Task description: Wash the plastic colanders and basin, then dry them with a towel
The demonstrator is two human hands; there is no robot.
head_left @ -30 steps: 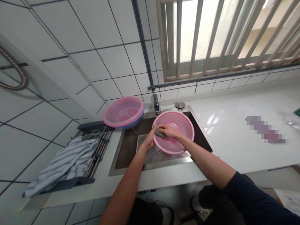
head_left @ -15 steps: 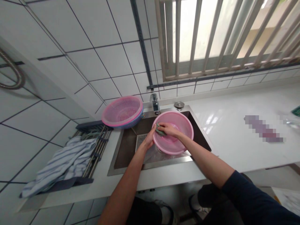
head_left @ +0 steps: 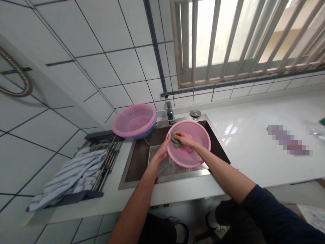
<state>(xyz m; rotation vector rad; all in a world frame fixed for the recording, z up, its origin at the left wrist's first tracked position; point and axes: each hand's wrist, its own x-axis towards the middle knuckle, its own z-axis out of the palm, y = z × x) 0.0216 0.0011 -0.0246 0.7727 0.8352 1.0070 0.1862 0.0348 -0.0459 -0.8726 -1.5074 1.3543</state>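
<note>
Over sink [head_left: 138,159], we hold bowl [head_left: 196,134] by rim in left grip [head_left: 164,149], cloth [head_left: 175,142] in right grip [head_left: 184,139]; best press evenly, bowl steady.

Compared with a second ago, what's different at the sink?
The right grip and its cloth have shifted slightly right, toward the middle of the bowl. Nothing was visibly grasped or released. The left grip stays on the bowl's left side; the stack and tap stay put.
</note>
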